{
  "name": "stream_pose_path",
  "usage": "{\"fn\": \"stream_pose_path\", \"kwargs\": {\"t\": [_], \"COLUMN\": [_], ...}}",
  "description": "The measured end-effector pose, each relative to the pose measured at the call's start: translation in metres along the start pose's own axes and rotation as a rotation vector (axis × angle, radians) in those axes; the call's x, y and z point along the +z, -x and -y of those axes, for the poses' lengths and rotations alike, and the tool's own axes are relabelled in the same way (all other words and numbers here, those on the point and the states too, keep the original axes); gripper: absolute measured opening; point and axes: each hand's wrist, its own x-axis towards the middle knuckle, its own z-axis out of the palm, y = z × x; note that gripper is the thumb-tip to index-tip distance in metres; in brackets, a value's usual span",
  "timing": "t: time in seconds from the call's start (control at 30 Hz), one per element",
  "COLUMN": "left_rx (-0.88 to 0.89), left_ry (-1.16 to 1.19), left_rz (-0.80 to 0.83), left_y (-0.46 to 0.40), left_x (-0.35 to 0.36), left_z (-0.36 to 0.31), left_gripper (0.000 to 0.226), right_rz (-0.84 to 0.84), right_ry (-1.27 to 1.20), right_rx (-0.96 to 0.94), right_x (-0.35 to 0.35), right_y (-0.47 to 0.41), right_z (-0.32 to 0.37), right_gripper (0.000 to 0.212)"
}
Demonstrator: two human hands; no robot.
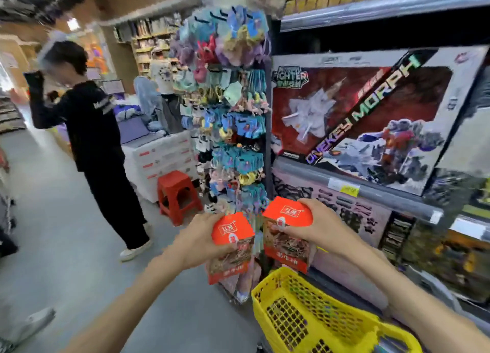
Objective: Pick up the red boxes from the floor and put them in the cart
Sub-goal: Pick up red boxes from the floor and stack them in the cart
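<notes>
I hold two red boxes in the air at chest height. My left hand point(200, 240) grips the left red box point(232, 249) from its left side. The right red box point(287, 233) is held by my right hand point(316, 226), which clasps its top right corner. Both boxes have orange-red tops with a white label and a food picture on the side. The yellow mesh cart point(318, 318) stands below and to the right of the boxes, its front rim just under the right box.
A hanging rack of small coloured items point(228, 108) stands directly ahead. Shelves with a large toy box point(371, 119) run along the right. A person in black point(92, 140) stands on the left by a red stool point(177, 193). Grey floor point(66, 233) stretches to the left.
</notes>
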Motion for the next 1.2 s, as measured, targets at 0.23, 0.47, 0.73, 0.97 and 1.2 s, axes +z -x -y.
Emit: {"fn": "stream_pose_path", "kwargs": {"t": [0.23, 0.47, 0.73, 0.97, 1.2], "left_rx": [0.263, 0.539, 0.824, 0.815, 0.842], "left_ry": [0.066, 0.110, -0.022, -0.096, -0.181], "left_rz": [0.160, 0.379, 0.600, 0.731, 0.735], "left_y": [-0.150, -0.258, -0.303, -0.297, -0.282], "left_x": [0.048, 0.148, 0.290, 0.467, 0.590], "left_z": [0.015, 0.004, 0.011, 0.065, 0.102], "left_gripper": [0.099, 0.102, 0.097, 0.104, 0.090], "right_rz": [-0.147, -0.258, -0.327, -0.265, -0.177], "right_ry": [0.040, 0.057, -0.018, 0.006, 0.115], "right_rx": [0.247, 0.573, 0.903, 0.988, 0.977], "right_x": [-0.005, 0.026, 0.118, 0.237, 0.339], "right_y": [-0.051, -0.057, -0.039, -0.029, -0.019], "right_z": [-0.045, -0.095, -0.155, -0.241, -0.306], "right_gripper": [0.086, 0.088, 0.090, 0.094, 0.096]}}
